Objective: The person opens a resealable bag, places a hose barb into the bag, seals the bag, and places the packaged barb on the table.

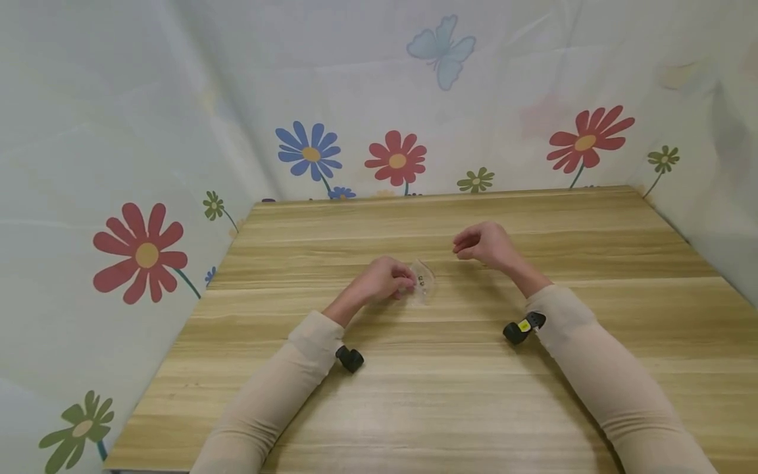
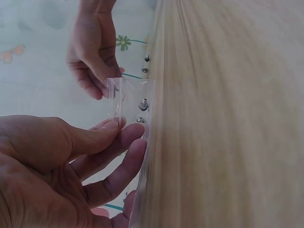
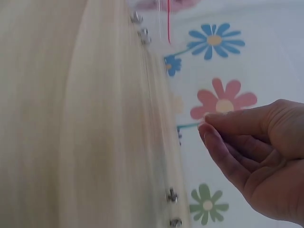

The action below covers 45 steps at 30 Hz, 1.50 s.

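In the head view my left hand [image 1: 383, 279] pinches a small clear zip bag [image 1: 425, 279] low over the table. Two small metal pieces [image 2: 144, 104] show inside the bag, possibly screws; they are too small to name surely. My left thumb [image 2: 107, 133] and fingers lie along the bag's edge in the left wrist view. Off to the bag's right, my right hand [image 1: 487, 245] is raised above the table. Its thumb and forefinger tips [image 3: 209, 124] meet in the right wrist view. Nothing is visible between them, but a tiny thing could be hidden there.
Under both hands lies a wood-grain table [image 1: 450, 401]. More small metal pieces [image 3: 172, 195] appear along the table in the right wrist view, and others [image 2: 147, 58] beyond the bag in the left wrist view. Flower-printed sheeting [image 1: 503, 85] stands behind and at the sides.
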Tool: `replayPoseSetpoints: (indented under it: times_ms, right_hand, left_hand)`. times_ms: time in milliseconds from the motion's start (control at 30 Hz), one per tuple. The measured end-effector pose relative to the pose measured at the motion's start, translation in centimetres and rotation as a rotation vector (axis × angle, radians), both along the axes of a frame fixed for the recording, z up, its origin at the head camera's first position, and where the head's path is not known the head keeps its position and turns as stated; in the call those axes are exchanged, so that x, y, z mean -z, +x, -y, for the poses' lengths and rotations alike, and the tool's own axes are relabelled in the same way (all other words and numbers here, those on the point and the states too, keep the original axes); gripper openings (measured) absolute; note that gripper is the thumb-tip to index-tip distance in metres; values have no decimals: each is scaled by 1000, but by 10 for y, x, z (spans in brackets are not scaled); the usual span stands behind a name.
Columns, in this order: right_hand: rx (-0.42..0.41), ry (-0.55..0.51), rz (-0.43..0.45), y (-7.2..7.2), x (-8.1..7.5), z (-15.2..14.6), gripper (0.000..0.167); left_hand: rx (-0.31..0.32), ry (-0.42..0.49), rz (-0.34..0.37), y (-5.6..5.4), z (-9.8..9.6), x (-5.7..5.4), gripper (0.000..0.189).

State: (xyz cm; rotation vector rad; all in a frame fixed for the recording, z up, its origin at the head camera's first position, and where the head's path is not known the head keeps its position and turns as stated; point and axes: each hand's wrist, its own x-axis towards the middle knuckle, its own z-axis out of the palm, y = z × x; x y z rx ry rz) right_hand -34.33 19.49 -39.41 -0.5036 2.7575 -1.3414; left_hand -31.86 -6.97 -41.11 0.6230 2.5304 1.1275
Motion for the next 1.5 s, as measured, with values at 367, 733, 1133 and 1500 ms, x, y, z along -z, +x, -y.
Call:
replayPoseSetpoints:
  times_ms: [367, 733, 1133, 1500]
  right_hand:
    - [10, 103, 31, -11, 2, -37, 23]
    - [-39, 144, 143, -16, 3, -66, 28]
    - [-69, 147, 191, -18, 7, -74, 27]
    - [-42, 132, 149, -19, 13, -74, 23]
  left_hand:
    - [0, 6, 6, 0, -2, -1, 14]
    - [-2, -6, 5, -1, -1, -1, 13]
    - [2, -2, 2, 0, -1, -1, 14]
    - [4, -9, -6, 0, -1, 1, 14]
